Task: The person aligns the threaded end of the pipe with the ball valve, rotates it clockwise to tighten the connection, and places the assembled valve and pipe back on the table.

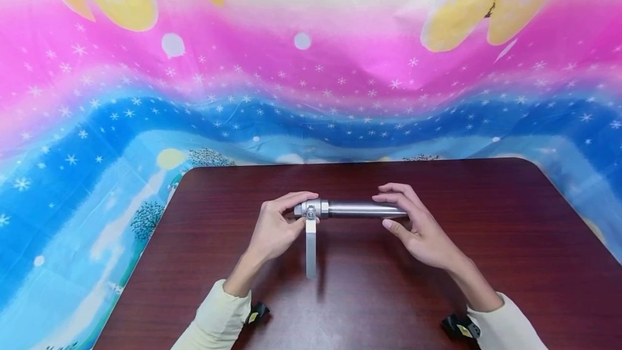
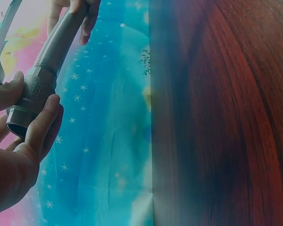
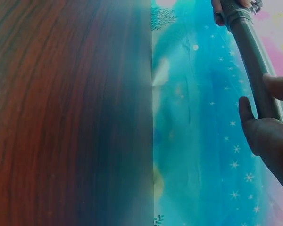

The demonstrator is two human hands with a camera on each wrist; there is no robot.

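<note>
A steel ball valve [image 1: 311, 208] with a flat lever handle [image 1: 311, 247] is joined to a smooth metal pipe [image 1: 359, 209], and the whole piece is held level over the table. My left hand [image 1: 277, 226] grips the valve body, thumb on the near side by the lever and fingers on the far side. The open bore of the valve [image 2: 20, 126] shows in the left wrist view. Around the pipe's free end, my right hand [image 1: 423, 228] holds loosely, with its thumb below and fingers above in the head view. Its palm hides the tip of the pipe.
Below the hands lies a dark red wooden table [image 1: 218, 193] with rounded far corners. A pink and blue cloth [image 1: 311, 85] printed with snowflakes hangs behind it and along the sides. Small black devices [image 1: 459, 327] sit at both wrists beside the pale sleeves [image 1: 214, 312].
</note>
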